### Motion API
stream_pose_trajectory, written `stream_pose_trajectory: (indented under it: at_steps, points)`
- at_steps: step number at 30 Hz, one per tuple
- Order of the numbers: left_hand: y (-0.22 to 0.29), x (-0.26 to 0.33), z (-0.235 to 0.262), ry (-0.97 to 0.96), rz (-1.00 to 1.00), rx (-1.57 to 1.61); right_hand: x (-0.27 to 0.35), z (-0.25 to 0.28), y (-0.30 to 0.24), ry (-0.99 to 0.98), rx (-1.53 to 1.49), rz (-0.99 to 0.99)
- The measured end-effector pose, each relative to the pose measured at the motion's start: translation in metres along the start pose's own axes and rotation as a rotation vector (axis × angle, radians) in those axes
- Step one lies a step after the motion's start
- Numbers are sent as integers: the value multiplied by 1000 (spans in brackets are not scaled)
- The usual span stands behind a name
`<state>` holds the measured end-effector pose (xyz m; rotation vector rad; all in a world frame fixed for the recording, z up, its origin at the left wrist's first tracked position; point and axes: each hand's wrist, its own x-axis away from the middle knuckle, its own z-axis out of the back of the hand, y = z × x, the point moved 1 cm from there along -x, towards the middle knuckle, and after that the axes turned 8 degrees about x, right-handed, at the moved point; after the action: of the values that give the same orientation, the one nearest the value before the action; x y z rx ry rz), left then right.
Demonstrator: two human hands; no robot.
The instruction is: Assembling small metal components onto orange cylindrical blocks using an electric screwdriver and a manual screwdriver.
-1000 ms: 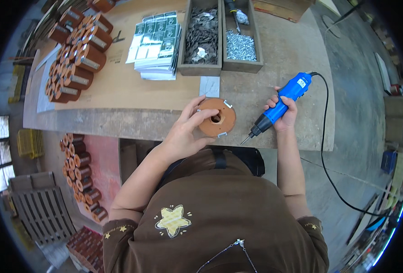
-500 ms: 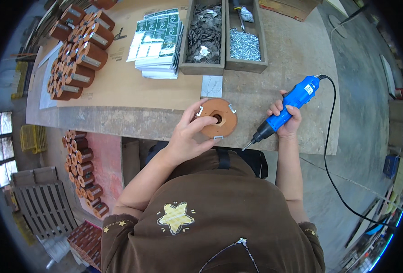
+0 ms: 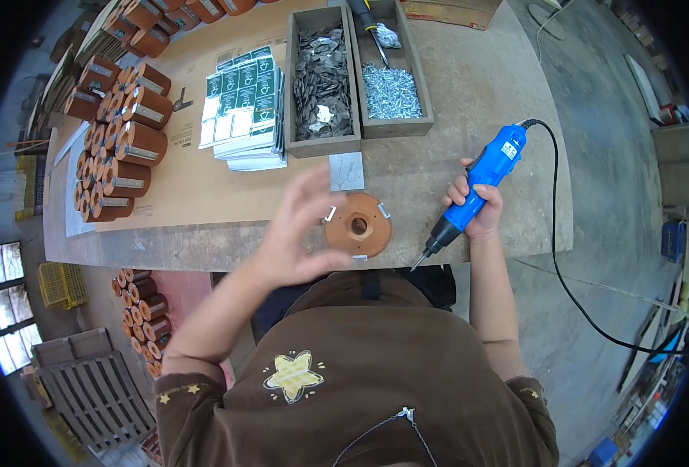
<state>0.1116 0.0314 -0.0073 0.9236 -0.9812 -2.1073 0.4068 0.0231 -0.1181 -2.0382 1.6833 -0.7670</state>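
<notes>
An orange-brown round spool (image 3: 373,237) stands near the table's front edge, its round face up. That face has a hole in a hexagonal recess and three pale metal brackets at its rim. My left hand (image 3: 291,241) is just left of the spool, slightly blurred, with fingers and thumb apart and nothing in it. In my right hand (image 3: 483,210) is a blue electric screwdriver (image 3: 494,167) with a black nose. Its bit (image 3: 420,260) slants down toward the table's front edge, right of the spool and apart from it.
Behind the spool are a small grey square plate (image 3: 346,171), a wooden box of dark metal pieces (image 3: 325,86) and a box of screws (image 3: 391,93) with a screwdriver. Printed sheets (image 3: 243,113) and several similar spools (image 3: 130,144) stand left. A black cord (image 3: 560,233) hangs right.
My left hand has let go of the spool and drawn back to the left, its fingers spreading. The right hand still grips the electric screwdriver. The whole view has shifted a little.
</notes>
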Motion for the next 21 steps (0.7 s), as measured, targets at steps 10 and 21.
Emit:
stream_pose_trajectory:
  at_steps: [10,21]
  points:
    - [-79,-168,-39,-352,146,-743,-3,3,2,-49,-6,-17]
    - [-82,-172,-45,-490,168,-866,-2,2,2,-33,13,-2]
